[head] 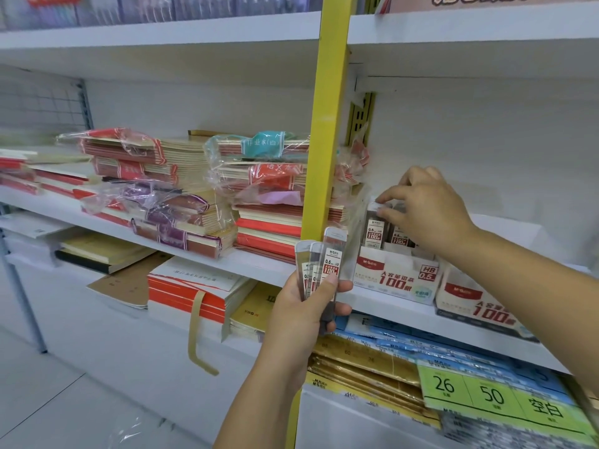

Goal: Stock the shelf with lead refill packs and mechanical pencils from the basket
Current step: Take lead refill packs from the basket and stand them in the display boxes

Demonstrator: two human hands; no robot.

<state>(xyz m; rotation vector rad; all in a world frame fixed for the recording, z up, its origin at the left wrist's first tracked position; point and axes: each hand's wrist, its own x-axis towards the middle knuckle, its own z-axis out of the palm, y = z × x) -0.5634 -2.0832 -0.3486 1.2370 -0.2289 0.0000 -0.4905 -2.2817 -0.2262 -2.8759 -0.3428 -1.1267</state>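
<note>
White shelf [259, 265], level with both hands and running on behind them. Yellow upright [327, 124], just behind the left hand. Film-wrapped notebook stacks [181, 196], on the same shelf, off to the left of the left hand. Red-and-white display box [395, 277], marked HB 0.5, directly under the right hand; second display box [470, 303] beneath the right forearm.

At the first box, right hand [428, 215]: fingers curled, pinching the top of a lead refill pack [374, 231] standing upright in the box, close beside another seated there. In front of the shelf edge, left hand [301, 315]: clasped round a fan of spare packs [324, 267], about three, held upright between the upright and the box. Basket and mechanical pencils: not in view.

Step in hand, by judgement: seating one pack in the box. Next move, likely: let go, reach across to the left hand, draw off one pack, slot in label forward beside the last. Care called for so as not to tip the standing packs.
</note>
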